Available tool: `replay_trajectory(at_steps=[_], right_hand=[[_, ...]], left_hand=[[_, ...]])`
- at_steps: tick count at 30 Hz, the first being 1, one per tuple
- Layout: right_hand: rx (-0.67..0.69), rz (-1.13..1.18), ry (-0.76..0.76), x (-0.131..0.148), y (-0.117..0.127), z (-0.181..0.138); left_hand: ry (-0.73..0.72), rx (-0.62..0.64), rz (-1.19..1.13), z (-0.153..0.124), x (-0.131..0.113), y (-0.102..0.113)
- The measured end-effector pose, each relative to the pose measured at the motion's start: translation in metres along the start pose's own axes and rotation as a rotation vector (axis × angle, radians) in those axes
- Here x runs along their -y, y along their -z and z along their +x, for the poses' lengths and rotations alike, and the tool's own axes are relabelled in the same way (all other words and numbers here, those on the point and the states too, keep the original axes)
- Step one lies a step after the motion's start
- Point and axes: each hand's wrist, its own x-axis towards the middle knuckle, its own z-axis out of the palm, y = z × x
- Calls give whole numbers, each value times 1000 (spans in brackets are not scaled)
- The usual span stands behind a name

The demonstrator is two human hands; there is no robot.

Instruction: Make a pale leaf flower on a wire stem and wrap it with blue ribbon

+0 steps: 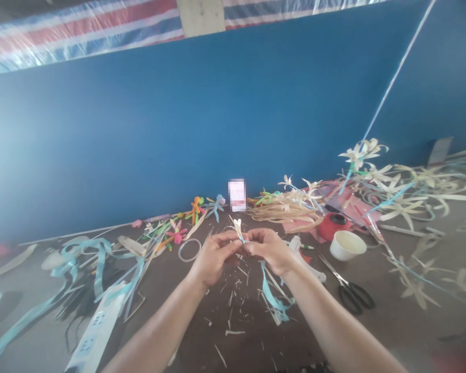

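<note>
In the middle of the head view, a small cream flower (237, 226) made of thin strips stands up between my fingertips. Pale blue ribbon shows at its base. My left hand (220, 253) pinches the base from one side. From the other side my right hand (268, 249) pinches the same spot, fingers closed. Below my right hand lie a light blue ribbon piece (270, 292) and thin cream strips. A white glue gun (308, 261) lies partly hidden behind my right forearm. Scissors with black handles (349, 290) rest to its right.
A white bowl (347, 245) stands beside a red tape dispenser (334, 226). Cream flowers (404, 199) pile up at the right. A white power strip (97, 326) and blue ribbon (75, 259) lie at the left. A blue panel (202, 119) closes the table's back. Several scraps litter the middle.
</note>
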Motion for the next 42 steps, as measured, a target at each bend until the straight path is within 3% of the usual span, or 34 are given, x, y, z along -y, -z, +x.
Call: replay_trajectory(at_steps=[5, 12, 16, 19, 25, 33, 42], right_hand=[[180, 193, -133, -4, 7, 6], [239, 145, -145, -2, 14, 14], [167, 145, -200, -1, 13, 17], [94, 77, -130, -3, 10, 19], [-45, -329, 162, -4, 5, 18], [-233, -740, 255, -4, -3, 9], [-230, -684, 265, -7, -1, 8]], left_hand=[[38, 28, -58, 4, 4, 2], [31, 20, -86, 13, 12, 7], [12, -16, -62, 17, 12, 9], [-19, -49, -7, 20, 11, 10], [-151, -134, 205, 22, 14, 10], [-264, -239, 425, 27, 21, 13], [-180, -187, 239, 15, 21, 6]])
